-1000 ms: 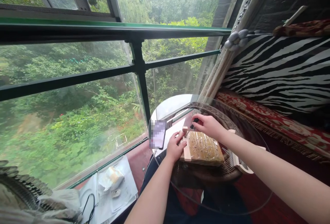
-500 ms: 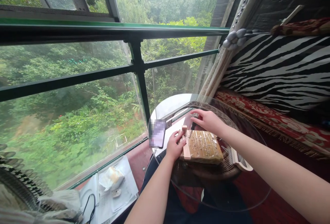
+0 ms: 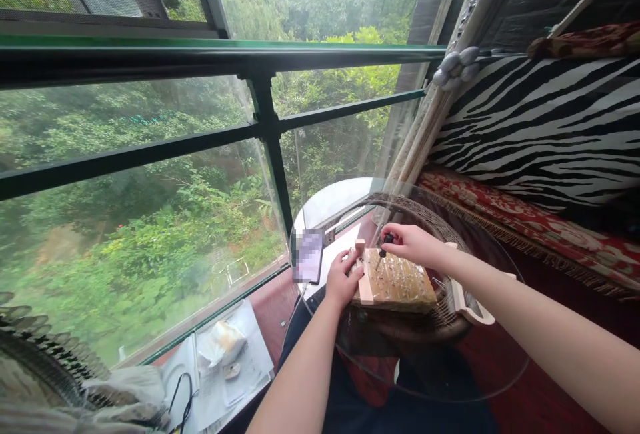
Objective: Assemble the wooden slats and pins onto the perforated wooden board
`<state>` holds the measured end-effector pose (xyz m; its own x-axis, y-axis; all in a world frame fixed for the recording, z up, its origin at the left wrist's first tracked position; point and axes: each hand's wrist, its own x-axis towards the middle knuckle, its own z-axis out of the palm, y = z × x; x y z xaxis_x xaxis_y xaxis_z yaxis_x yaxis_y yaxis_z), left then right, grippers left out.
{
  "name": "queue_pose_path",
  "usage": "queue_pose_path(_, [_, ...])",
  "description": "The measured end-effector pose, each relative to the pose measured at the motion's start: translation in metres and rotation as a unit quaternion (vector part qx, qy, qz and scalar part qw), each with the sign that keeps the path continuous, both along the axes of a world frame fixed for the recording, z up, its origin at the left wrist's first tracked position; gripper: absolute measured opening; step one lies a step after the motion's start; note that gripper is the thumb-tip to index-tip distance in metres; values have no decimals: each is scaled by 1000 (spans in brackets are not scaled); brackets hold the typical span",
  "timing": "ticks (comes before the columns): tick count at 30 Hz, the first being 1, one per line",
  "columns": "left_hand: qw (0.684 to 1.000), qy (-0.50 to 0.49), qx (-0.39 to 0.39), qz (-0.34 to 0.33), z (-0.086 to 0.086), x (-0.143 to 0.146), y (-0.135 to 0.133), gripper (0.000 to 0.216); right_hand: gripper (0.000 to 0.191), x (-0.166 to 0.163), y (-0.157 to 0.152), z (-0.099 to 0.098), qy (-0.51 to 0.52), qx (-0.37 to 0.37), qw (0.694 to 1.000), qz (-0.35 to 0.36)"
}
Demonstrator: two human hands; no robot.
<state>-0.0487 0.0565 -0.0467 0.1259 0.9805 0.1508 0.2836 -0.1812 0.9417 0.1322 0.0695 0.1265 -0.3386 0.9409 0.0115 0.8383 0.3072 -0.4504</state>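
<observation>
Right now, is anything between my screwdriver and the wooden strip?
Nothing large stands between. The screwdriver in your right hand points down over the tan block beside the wooden strip; your left hand touches the strip from its other side. Small bits dot the block; whether any lies between is unclear.

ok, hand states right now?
Left hand: on the pale wooden piece; can't tell if gripping it.
Right hand: closed, holding the black-handled tool.

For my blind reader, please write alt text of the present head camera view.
Right hand holds a black-handled tool over a tan block; left hand rests on a pale wooden strip at its end. Glass table beside a window.
</observation>
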Motion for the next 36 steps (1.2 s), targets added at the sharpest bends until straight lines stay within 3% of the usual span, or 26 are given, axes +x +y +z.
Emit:
queue_pose_path(3, [1000,-3,7,-2,-1,0,0,48,16,2,-11,0,23,-4,1000,-2])
queue_pose_path(10, [1000,3,7,-1,0,0,0,48,22,-5,-36,0,63,108,992,2])
queue_pose_path(20, [1000,2,20,0,-2,0,1,47,22,-8,-35,-8,37,121,992,14])
queue_pose_path(26, [1000,5,23,1,-4,0,1,46,23,-16,-35,-7,-28,167,984,48])
queue_pose_path(36, [1000,1,26,4,-6,0,1,48,34,-23,-49,-9,-194,291,932,97])
